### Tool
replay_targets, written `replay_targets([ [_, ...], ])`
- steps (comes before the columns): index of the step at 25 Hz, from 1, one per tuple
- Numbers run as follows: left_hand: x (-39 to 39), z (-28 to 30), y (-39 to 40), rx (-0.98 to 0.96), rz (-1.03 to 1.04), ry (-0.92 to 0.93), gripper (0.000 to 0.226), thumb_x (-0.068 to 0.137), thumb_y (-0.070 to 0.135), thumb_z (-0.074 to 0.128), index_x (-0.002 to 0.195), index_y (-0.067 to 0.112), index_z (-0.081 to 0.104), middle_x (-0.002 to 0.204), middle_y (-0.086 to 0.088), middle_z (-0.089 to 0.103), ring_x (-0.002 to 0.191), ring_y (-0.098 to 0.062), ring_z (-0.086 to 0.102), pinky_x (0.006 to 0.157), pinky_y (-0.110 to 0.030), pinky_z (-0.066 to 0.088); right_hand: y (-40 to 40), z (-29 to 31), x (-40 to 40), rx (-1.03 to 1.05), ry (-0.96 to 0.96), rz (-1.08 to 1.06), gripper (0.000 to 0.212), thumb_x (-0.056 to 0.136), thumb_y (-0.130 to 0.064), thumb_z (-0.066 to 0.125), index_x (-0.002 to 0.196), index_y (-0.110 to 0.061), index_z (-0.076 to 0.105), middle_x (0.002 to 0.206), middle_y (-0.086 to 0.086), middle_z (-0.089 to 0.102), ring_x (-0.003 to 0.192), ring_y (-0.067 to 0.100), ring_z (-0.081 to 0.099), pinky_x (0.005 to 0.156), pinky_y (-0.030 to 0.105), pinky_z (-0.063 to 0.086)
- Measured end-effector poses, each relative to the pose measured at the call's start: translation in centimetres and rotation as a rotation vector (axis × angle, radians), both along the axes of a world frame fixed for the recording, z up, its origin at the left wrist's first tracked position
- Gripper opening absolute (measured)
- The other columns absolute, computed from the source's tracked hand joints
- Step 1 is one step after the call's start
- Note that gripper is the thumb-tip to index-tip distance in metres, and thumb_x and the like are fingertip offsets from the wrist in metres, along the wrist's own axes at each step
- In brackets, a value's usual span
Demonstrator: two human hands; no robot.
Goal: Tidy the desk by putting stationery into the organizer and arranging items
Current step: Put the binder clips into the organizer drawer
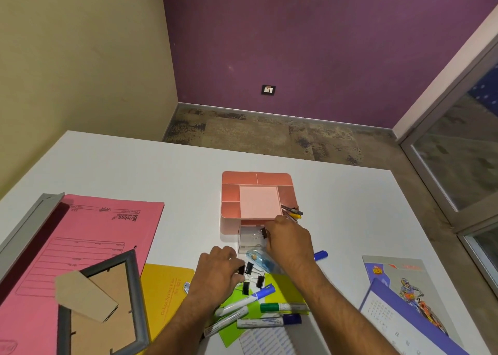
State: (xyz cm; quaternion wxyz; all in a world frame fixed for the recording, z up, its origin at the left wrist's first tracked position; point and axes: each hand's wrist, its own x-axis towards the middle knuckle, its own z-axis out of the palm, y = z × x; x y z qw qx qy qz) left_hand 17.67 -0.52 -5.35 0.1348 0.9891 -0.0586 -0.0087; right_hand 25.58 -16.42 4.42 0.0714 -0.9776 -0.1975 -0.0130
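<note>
A black binder clip (264, 232) is pinched by the right hand (289, 240) over the pink organizer's (231, 193) open drawer (249, 240); another binder clip (241, 269) is pinched by the left hand (215, 270).

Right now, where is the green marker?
In the head view, the green marker lies near the bottom middle of the white desk, by the right arm, between two blue-capped markers.

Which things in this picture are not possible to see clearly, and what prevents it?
All in the head view:
- Drawer of the pink organizer: the right hand covers its right part, so its contents are partly hidden.
- Binder clip: the right hand's grip on it is hidden.
- Left hand: its fingertips hide what they touch among the binder clips.
- Calendar: cut off by the bottom edge.
- Pink folder: its print is too small to read.
</note>
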Motion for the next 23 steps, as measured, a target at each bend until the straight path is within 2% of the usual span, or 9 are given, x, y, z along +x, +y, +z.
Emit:
replay_targets([
  [2, 0.1, 0.5, 0.0, -0.066, 0.066, 0.028, 0.024, 0.080, 0.048, 0.064, 0.099, 0.033, 0.064, 0.101, 0.012, 0.063, 0.096, -0.019, 0.054, 0.074, -0.036, 0.035, -0.6, -0.7, -0.9, 0.138, -0.117, 0.014, 0.018, 0.080, -0.018, 0.065, 0.096, -0.023, 0.072, 0.090, -0.003, 0.070, 0.076, 0.019, 0.067, 0.057, 0.028, 0.050],
  [5, -0.2, 1.0, 0.0, -0.201, 0.106, -0.004, 0.015, 0.082, 0.041, 0.065, 0.089, 0.028, 0.061, 0.085, 0.009, 0.066, 0.090, -0.019, 0.056, 0.073, -0.031, 0.029, -1.7, -2.5, -2.6, 0.457, -0.208, 0.058, 0.013, 0.080, -0.021, 0.065, 0.090, -0.022, 0.074, 0.083, -0.007, 0.071, 0.068, 0.013, 0.066, 0.055, 0.026, 0.054],
  [7, -0.7, 1.2, 0.0, -0.359, 0.150, -0.018, 0.011, 0.081, 0.037, 0.069, 0.085, 0.030, 0.063, 0.079, 0.009, 0.064, 0.083, -0.017, 0.056, 0.071, -0.029, 0.034, -2.3, -3.4, -4.0, 0.583, -0.095, 0.085, 0.017, 0.083, -0.027, 0.063, 0.095, -0.023, 0.074, 0.087, -0.009, 0.071, 0.072, 0.007, 0.065, 0.062, 0.022, 0.054],
  [10, -0.9, 2.0, -0.7, -0.733, 0.253, 0.021, 0.015, 0.079, 0.026, 0.073, 0.081, 0.038, 0.065, 0.081, 0.012, 0.066, 0.084, -0.008, 0.058, 0.073, -0.024, 0.044, -2.8, -3.8, -5.6, 0.622, 0.217, 0.050, 0.030, 0.078, -0.034, 0.068, 0.108, -0.032, 0.071, 0.096, -0.022, 0.068, 0.079, -0.003, 0.063, 0.072, 0.017, 0.053],
  [13, -1.0, 3.2, -1.6, -0.956, 0.269, -0.019, 0.031, 0.078, 0.006, 0.074, 0.080, 0.038, 0.071, 0.083, 0.015, 0.071, 0.085, -0.005, 0.063, 0.070, -0.016, 0.049, -2.3, -3.5, -6.2, 0.760, 0.442, -0.024, 0.035, 0.078, -0.020, 0.070, 0.108, -0.038, 0.070, 0.091, -0.021, 0.072, 0.083, 0.002, 0.067, 0.072, 0.021, 0.056],
  [16, -1.1, 3.7, -2.0, -1.057, 0.291, -0.011, 0.031, 0.084, 0.007, 0.070, 0.097, 0.036, 0.070, 0.090, 0.018, 0.072, 0.090, -0.003, 0.067, 0.070, -0.022, 0.056, -2.3, -2.9, -5.9, 0.919, 0.449, -0.126, 0.034, 0.079, -0.005, 0.071, 0.098, -0.033, 0.074, 0.089, -0.014, 0.075, 0.079, 0.004, 0.070, 0.070, 0.019, 0.056],
  [18, -1.3, 3.0, -1.9, -1.018, 0.291, -0.015, 0.026, 0.088, 0.020, 0.070, 0.110, 0.034, 0.065, 0.095, 0.016, 0.072, 0.095, -0.002, 0.066, 0.078, -0.022, 0.054, -2.5, -2.3, -5.4, 0.953, 0.341, -0.175, 0.028, 0.076, -0.004, 0.075, 0.091, -0.029, 0.074, 0.082, -0.014, 0.074, 0.075, 0.006, 0.069, 0.068, 0.017, 0.054],
  [20, -1.6, 1.4, -1.5, -0.749, 0.233, -0.013, 0.025, 0.090, 0.034, 0.064, 0.116, 0.033, 0.062, 0.104, 0.017, 0.067, 0.100, -0.001, 0.059, 0.084, -0.019, 0.046, -2.7, -1.9, -4.5, 0.976, 0.232, -0.227, 0.025, 0.074, -0.004, 0.078, 0.082, -0.026, 0.071, 0.076, -0.014, 0.071, 0.069, 0.007, 0.066, 0.062, 0.015, 0.052],
  [23, -1.6, -0.5, -1.0, -0.310, 0.001, 0.015, 0.033, 0.094, 0.041, 0.045, 0.124, 0.032, 0.056, 0.114, 0.010, 0.063, 0.101, -0.017, 0.056, 0.081, -0.031, 0.043, -2.8, -1.9, -2.5, 0.800, 0.093, -0.193, 0.020, 0.075, -0.006, 0.075, 0.075, -0.026, 0.072, 0.073, -0.014, 0.070, 0.068, 0.007, 0.065, 0.062, 0.021, 0.053],
])
